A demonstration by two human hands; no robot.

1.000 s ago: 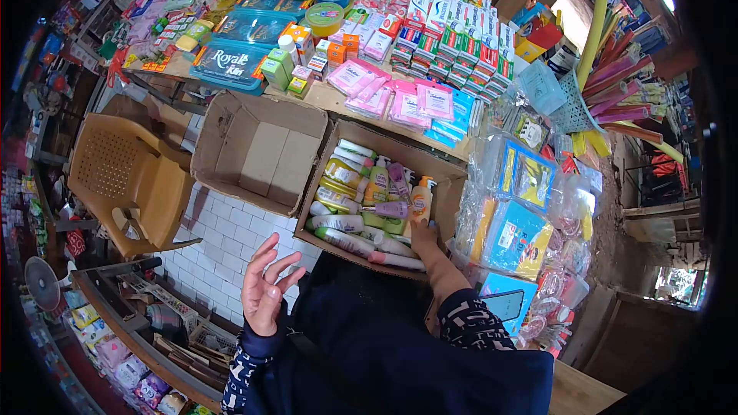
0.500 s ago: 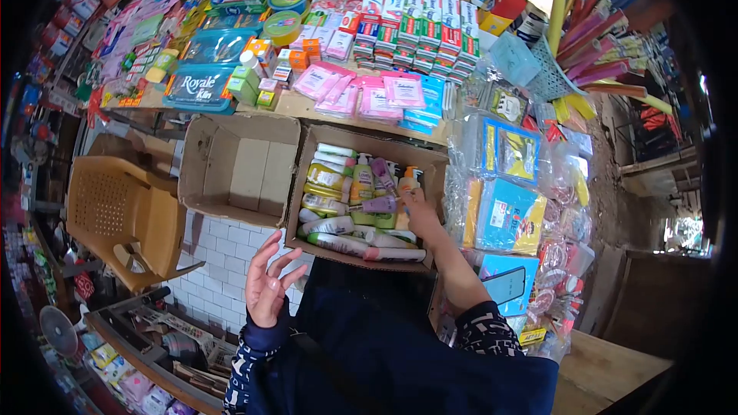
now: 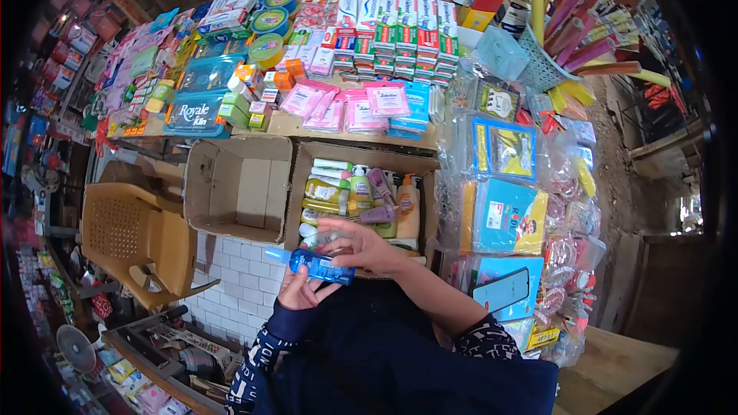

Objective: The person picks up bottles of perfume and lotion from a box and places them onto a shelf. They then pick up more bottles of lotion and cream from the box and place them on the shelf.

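Both hands, left hand (image 3: 298, 289) and right hand (image 3: 361, 246), pinched one glossy blue plastic bottle (image 3: 321, 266) that I saw over the front edge of one of two cardboard boxes (image 3: 361, 155).

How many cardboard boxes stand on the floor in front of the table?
2: an empty open box on the left, and beside it on the right a box filled with bottles and tubes. More may be hidden.

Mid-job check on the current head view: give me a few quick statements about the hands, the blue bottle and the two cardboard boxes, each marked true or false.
1. Both hands, left hand and right hand, are on the blue bottle. True.
2. The blue bottle stands upright. False: it lies roughly level between the hands.
3. The left-side cardboard box holds no products. True.
4. The box of bottles and tubes sits on the plastic chair. False: it sits below the stall table's front edge, right of the other box.
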